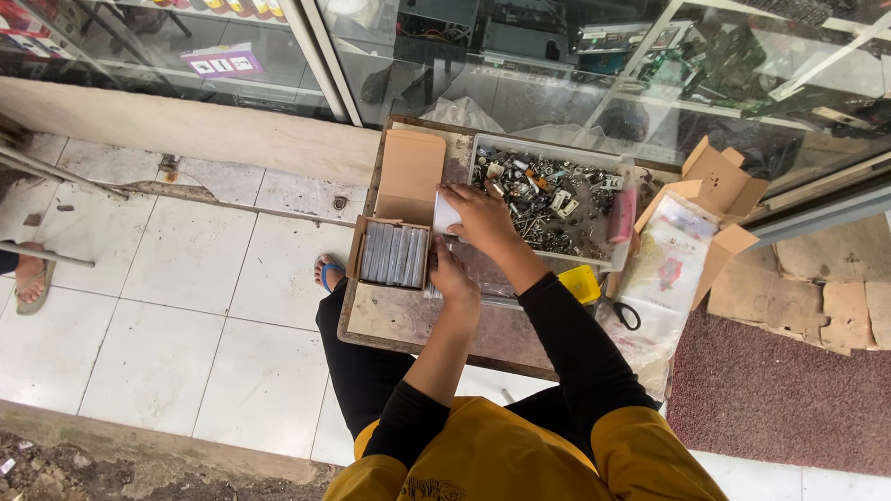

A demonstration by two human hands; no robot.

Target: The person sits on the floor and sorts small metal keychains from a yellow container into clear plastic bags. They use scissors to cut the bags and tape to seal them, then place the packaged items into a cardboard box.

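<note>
The person sits at a small brown table (399,320) on a tiled floor, both arms reaching forward. The right hand (483,215) lies palm down, fingers curled over the edge of a small white box (445,215) and gripping it, just beside the near left corner of a clear plastic tray (483,148) full of small metal parts. The left hand (452,276) rests nearer on the table, fingers bent down onto something small; whether it grips anything cannot be told. Just left of both hands stands an open cardboard box (394,255) packed with a row of grey flat pieces, its lid (409,174) raised behind it. To the right lie a yellow object (582,283), black-handled scissors (627,315), clear plastic bags (668,269) and open empty cardboard boxes (719,181). A glass display case (603,56) stands at the far side.
</note>
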